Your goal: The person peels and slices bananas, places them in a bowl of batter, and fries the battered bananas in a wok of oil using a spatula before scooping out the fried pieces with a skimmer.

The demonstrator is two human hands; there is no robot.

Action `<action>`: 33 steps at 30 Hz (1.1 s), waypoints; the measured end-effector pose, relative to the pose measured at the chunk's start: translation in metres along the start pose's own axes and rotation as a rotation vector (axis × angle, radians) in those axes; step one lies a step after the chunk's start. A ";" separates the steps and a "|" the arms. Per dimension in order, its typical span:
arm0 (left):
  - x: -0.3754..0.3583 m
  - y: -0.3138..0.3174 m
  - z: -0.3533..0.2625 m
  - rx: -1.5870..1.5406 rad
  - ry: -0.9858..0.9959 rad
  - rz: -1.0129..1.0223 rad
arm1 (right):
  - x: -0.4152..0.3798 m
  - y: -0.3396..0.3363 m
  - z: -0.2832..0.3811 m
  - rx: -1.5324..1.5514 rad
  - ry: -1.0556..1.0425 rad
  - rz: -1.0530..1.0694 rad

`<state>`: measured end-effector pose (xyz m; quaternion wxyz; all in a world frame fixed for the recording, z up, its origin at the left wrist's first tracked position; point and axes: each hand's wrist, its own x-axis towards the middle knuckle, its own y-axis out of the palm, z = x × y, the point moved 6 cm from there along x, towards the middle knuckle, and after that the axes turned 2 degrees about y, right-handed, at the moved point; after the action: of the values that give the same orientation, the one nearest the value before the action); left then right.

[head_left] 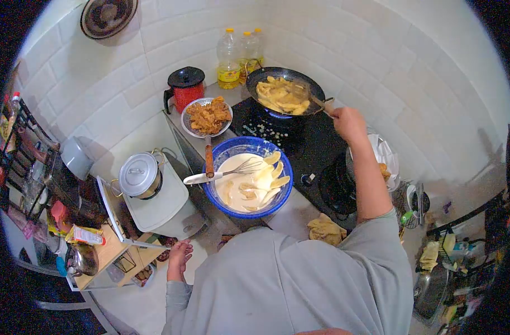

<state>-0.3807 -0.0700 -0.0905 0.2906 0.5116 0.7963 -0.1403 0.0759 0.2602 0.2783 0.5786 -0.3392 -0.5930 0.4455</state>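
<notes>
My right hand (348,124) is closed around the handle of a spatula (317,100), whose blade sits among pale yellow pieces (280,95) frying in a dark wok (260,74). Blue flame shows beneath the wok on the black stove (316,142). Down at my side hangs my left hand (179,255), holding nothing, its fingers loosely apart. In front of me stands a blue basin (211,192) of creamy batter (232,192). Banana-like slices (278,171) rest against its right side, and a whisk (202,178) lies across its left.
A strainer (208,145) of browned fried food stands left of the stove, beside a red lidded pot (187,92). Oil bottles (228,61) stand behind. A lidded metal pot (140,176) is further left. A crumpled cloth (326,230) lies near my right side.
</notes>
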 end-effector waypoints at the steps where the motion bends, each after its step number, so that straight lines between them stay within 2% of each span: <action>1: 0.000 0.000 -0.001 0.000 0.000 0.000 | -0.002 -0.002 0.001 0.000 0.000 0.000; 7: -0.005 -0.002 -0.007 0.035 -0.020 -0.039 | -0.005 -0.019 0.000 -0.091 -0.048 0.098; 9: -0.006 -0.003 -0.004 0.000 0.025 -0.016 | -0.005 -0.031 0.001 -0.084 0.041 0.053; 12: -0.005 -0.001 -0.004 0.002 0.013 -0.034 | 0.001 -0.032 0.004 -0.036 0.051 -0.028; 19: -0.006 -0.006 -0.004 -0.029 -0.011 -0.079 | 0.033 0.023 -0.015 -0.006 0.109 -0.074; 21: -0.012 -0.007 -0.008 -0.038 -0.006 -0.077 | 0.037 0.031 -0.018 -0.043 0.162 -0.006; 27: -0.009 -0.007 -0.005 -0.030 -0.002 -0.068 | 0.028 0.018 -0.013 0.110 0.079 0.126; 30: -0.004 -0.006 -0.003 -0.034 -0.008 -0.035 | 0.025 0.001 -0.019 0.108 0.123 0.163; 33: -0.002 -0.005 -0.002 -0.025 -0.022 -0.032 | 0.027 -0.008 -0.025 0.104 0.127 0.063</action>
<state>-0.3851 -0.0723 -0.0881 0.3034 0.4935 0.8029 -0.1408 0.0984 0.2851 0.2949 0.6175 -0.3546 -0.5205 0.4712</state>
